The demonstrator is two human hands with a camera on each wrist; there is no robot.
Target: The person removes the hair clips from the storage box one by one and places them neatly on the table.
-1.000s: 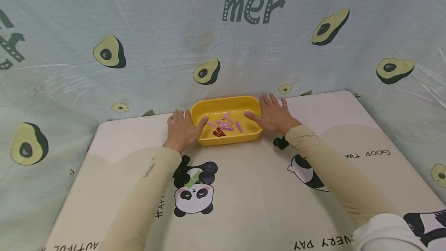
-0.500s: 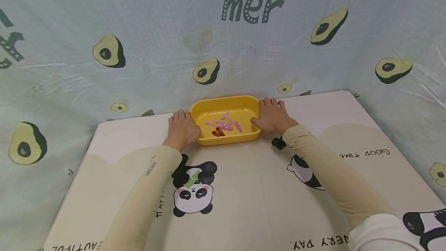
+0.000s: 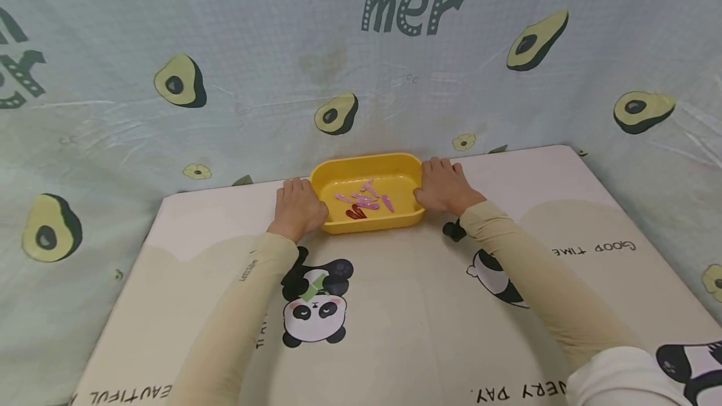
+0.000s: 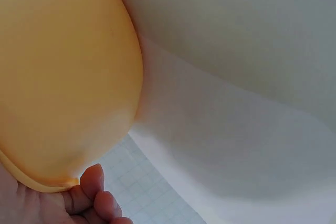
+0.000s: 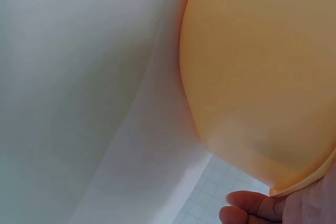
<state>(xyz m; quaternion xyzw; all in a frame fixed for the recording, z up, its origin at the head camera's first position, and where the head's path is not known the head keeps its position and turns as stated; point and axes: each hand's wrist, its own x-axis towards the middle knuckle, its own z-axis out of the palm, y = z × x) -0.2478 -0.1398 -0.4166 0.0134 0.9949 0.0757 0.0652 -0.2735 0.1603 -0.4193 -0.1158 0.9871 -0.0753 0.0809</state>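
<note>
A yellow plastic tray (image 3: 372, 226) sits at the far edge of the table, holding several pink hair clips (image 3: 387, 203) and a few dark red hair clips (image 3: 355, 212). My left hand (image 3: 299, 208) grips its left end, thumb over the rim. At the right end, my right hand (image 3: 448, 187) grips the rim likewise. In the left wrist view, curled fingers (image 4: 93, 179) hook under the rim beside the tray's outer wall (image 4: 68, 66). The right wrist view has the tray wall (image 5: 262, 66) above curled fingers (image 5: 252, 205). Both thumbs are largely hidden in the wrist views.
The table (image 3: 389, 306) wears a pale cover printed with pandas and lettering. Right behind the tray rises a light curtain (image 3: 254, 61) with avocado prints, which continues along both sides.
Both hands began with fingers spread and thumbs lifted over the tray. Thumbs and fingers have since closed onto its two ends. The tray and clips stay in about the same place.
</note>
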